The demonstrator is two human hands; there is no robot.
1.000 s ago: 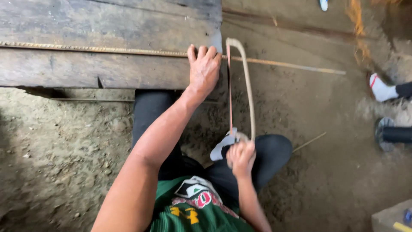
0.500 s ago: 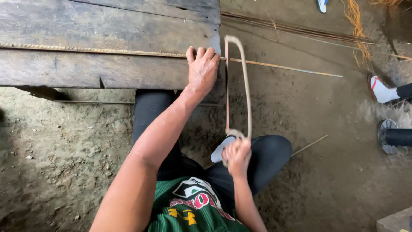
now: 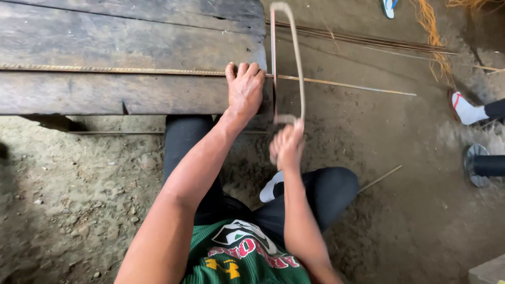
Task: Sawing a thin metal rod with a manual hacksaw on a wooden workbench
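Observation:
My left hand (image 3: 244, 89) presses flat on a thin ribbed steel rod (image 3: 115, 70) that lies along the weathered wooden planks (image 3: 131, 37). The rod's free end (image 3: 347, 84) sticks out to the right past the planks' edge. My right hand (image 3: 286, 147) is closed on the handle of a hacksaw (image 3: 288, 58). The saw's bowed frame reaches away from me, and its blade crosses the rod just right of my left hand's fingers. My right hand is blurred.
Dirt ground lies all around. A bundle of thin rods (image 3: 368, 41) rests on the ground at the back right. Another person's white-socked foot (image 3: 468, 111) and a second dark-trousered foot (image 3: 481, 165) are at the right edge. My bent legs (image 3: 315, 194) are under the planks' near edge.
My right hand has pushed the hacksaw forward, away from me, so its frame now reaches further over the planks. My left hand has stayed on the rod.

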